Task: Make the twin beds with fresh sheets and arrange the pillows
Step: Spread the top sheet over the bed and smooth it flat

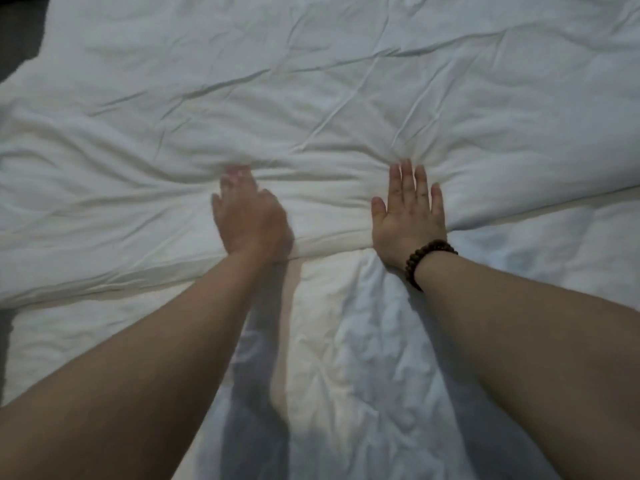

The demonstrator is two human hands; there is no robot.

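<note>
A white duvet [311, 98] lies spread wide across the far side, puffy and full of creases. Its thick near edge runs crosswise, pinched in at two dents near the middle, where the cloth bunches into folds. Under it and nearer, a white sheet [363, 341] lies flat but wrinkled, partly in shadow.

Left hand [251, 216]: motion-blurred, with fingertips sunk in a fold of the duvet [311, 98]; pinching or pressing cannot be told.
Right hand [408, 216]: palm hidden, flat against the duvet.
Bracelet [427, 258]: underside hidden behind the wrist.
Left forearm [138, 375] and right forearm [536, 341]: cut off by the frame edges.
Duvet: runs out past the top, left and right edges.
Sheet [381, 341]: far part covered by the duvet's near edge.
Dark patch [20, 29], top left: too dim to identify.
</note>
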